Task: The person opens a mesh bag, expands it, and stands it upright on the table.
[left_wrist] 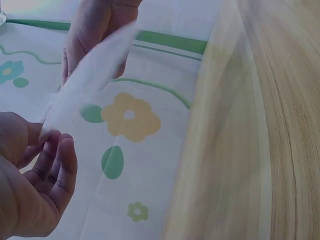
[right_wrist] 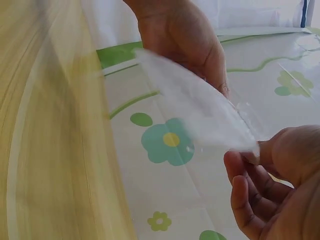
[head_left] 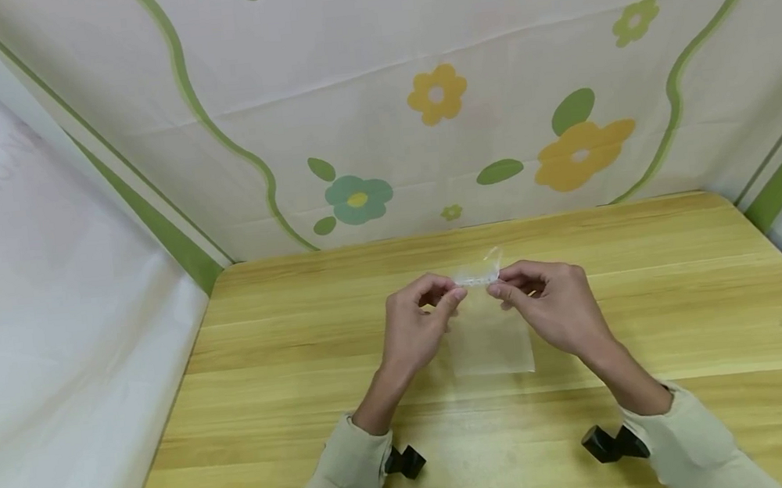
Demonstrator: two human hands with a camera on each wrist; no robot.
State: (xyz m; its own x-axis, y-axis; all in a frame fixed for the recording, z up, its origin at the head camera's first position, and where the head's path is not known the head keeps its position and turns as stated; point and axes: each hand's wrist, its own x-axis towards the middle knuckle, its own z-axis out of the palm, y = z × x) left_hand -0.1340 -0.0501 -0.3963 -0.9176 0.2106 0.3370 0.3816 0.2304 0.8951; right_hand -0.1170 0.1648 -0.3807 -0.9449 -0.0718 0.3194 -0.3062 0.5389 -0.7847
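A small clear plastic bag (head_left: 491,348) hangs between my two hands above the wooden table, its lower part flat and see-through. My left hand (head_left: 418,316) pinches the bag's upper left corner between thumb and fingers. At the upper right corner my right hand (head_left: 548,299) pinches it the same way. The bag's top edge is crinkled, and a thin flap stands up near the right fingers. In the left wrist view the bag (left_wrist: 92,75) looks like a whitish, blurred sheet seen nearly edge-on. The right wrist view shows the bag (right_wrist: 192,102) stretching across to the other hand.
The wood-grain table (head_left: 273,412) lies under both hands. Behind it hangs a white curtain (head_left: 350,114) printed with flowers and leaves, and white fabric (head_left: 51,308) borders the left side. Black devices (head_left: 406,462) sit at both sleeve cuffs.
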